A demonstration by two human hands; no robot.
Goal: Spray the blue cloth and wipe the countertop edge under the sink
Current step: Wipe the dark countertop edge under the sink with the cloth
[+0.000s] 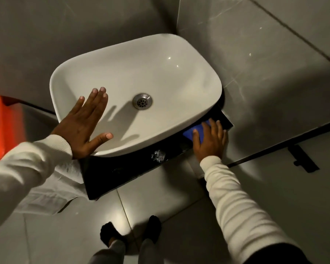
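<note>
A white basin [160, 73] sits on a black countertop [122, 172] in a tiled corner. My right hand [211, 141] presses the blue cloth [191, 130] flat on the counter's right end, just under the basin's rim. Most of the cloth is hidden under my fingers. My left hand [86, 126] lies flat with fingers spread on the basin's left rim and holds nothing. A wet foamy patch [158, 156] shows on the counter's front edge between my hands. No spray bottle is in view.
An orange container [2, 126] stands at the far left. A white cloth or paper [51, 187] hangs left of the counter. Grey tiled walls close in behind and to the right. A black door fitting [303, 159] sits low right. My feet [130, 231] stand on the floor tiles.
</note>
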